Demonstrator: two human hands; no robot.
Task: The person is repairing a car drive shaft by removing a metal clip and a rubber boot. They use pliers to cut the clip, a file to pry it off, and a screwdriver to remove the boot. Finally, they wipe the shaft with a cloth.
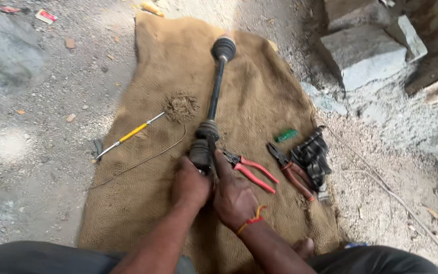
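I'm squatting at a rough outdoor repair spot, a roadside mechanic's patch. My bench is a burlap sack [259, 101] spread on gravelly dirt [51, 127], with broken stone blocks [363, 56] off its far right corner. Red-handled pliers [252, 172] and a yellow-handled screwdriver [130, 134] lie near the sack's edges beside a greasy drive shaft [216, 91].

Small flat wrapper [45, 16], red & white, rectangular, lies on gravel at approx 11 o'clock, far top-left corner.
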